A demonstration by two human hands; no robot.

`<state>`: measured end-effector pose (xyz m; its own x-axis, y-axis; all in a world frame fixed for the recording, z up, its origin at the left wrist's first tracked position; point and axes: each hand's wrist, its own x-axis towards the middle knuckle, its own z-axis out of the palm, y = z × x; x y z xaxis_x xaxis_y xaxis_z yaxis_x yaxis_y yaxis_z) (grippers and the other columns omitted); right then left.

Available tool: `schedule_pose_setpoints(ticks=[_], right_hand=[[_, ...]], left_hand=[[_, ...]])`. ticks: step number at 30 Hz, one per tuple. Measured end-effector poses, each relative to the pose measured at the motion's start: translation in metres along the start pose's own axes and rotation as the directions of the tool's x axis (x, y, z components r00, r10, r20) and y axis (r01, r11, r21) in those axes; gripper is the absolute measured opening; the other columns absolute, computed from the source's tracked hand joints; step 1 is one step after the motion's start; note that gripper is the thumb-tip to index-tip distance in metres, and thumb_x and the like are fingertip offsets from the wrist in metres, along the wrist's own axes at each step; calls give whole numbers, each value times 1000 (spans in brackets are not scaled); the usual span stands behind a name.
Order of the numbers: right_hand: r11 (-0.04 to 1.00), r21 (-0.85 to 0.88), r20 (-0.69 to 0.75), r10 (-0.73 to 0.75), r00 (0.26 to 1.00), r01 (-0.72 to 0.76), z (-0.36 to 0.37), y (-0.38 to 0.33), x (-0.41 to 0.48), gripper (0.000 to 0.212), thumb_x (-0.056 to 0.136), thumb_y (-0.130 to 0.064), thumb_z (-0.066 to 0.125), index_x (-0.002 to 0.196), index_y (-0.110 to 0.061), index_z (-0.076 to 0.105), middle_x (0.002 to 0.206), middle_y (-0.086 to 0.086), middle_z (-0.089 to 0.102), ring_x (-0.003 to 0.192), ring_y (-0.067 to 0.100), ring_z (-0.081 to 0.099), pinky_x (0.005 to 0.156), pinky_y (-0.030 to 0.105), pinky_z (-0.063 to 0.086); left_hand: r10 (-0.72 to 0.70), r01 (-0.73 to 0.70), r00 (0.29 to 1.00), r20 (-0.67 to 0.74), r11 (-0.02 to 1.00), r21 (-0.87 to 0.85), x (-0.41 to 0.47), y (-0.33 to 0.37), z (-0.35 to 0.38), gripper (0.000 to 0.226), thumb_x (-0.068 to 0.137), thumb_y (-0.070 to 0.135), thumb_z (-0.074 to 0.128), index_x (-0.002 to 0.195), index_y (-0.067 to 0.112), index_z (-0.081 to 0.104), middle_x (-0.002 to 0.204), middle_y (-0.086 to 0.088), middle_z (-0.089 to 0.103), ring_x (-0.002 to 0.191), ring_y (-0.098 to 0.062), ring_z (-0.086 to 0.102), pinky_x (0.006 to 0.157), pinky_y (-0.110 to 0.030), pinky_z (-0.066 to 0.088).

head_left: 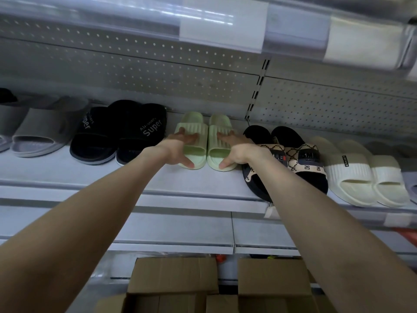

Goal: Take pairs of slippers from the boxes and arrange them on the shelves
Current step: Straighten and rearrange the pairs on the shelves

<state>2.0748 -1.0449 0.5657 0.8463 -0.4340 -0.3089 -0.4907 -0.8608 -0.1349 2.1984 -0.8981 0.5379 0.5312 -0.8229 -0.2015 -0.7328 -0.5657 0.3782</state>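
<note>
A pair of pale green ribbed slippers stands side by side on the grey shelf [67,175], toes toward me. My left hand [178,147] grips the left green slipper [199,151], with its fingers over the strap and its thumb at the toe edge. My right hand [234,150] holds the right green slipper [216,152] the same way. Two open cardboard boxes [173,276] [270,279] sit below at the bottom of the view; what they hold is not visible.
On the same shelf, black "Super" slippers [140,134] and grey ones [40,132] lie to the left. A black and beige patterned pair [300,154] and a cream pair [352,172] lie to the right. An upper shelf edge [225,23] hangs close overhead.
</note>
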Motion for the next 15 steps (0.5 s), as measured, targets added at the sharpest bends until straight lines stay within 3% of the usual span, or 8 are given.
schedule_pose_setpoints(ticks=[15], right_hand=[[1000,-7,-5,4,1000,-4,2,0,2,100,74,-31,79,151,-27,15,155,13,19,139,33,29,109,34,31]], left_hand=[[-10,10,1000,0,999,-31,-1,-1,1,94,76,32,75,147,39,13,158,-6,-1,144,-27,15,112,-29,22]])
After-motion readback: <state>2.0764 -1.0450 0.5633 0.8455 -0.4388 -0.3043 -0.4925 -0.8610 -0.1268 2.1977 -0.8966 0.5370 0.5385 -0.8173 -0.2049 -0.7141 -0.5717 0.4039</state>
